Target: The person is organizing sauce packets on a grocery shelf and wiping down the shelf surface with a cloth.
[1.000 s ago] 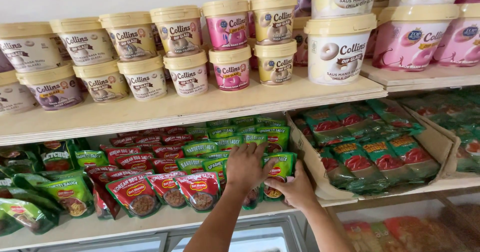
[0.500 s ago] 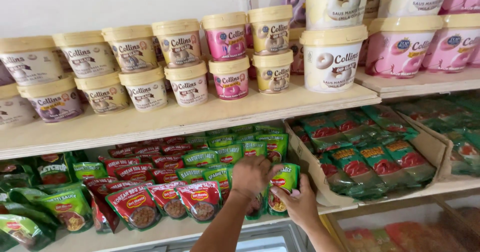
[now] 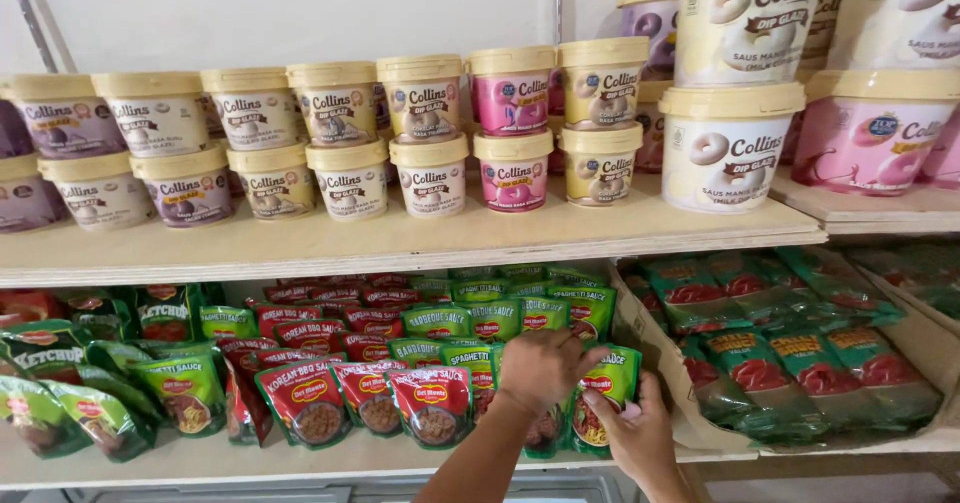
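On the lower shelf stand rows of sauce pouches, red ones [image 3: 430, 403] in front and green ones [image 3: 520, 315] behind. My left hand [image 3: 543, 365] rests closed over the top of a green pouch in the front row. My right hand [image 3: 640, 433] grips the lower right corner of a green sauce pouch [image 3: 606, 388] at the right end of that row, fingers wrapped around its edge. Both forearms come up from the bottom of the view.
A wooden upper shelf [image 3: 400, 243] carries stacked small lidded tubs [image 3: 430, 175] and larger tubs [image 3: 725, 148]. A cardboard tray [image 3: 640, 328] of green and red pouches sits to the right. Darker green pouches [image 3: 60, 363] lie at the left.
The view has shifted down and left a little. Both hands stay on the green pouches at the right end of the row, the right hand now lower at the pouch's corner.
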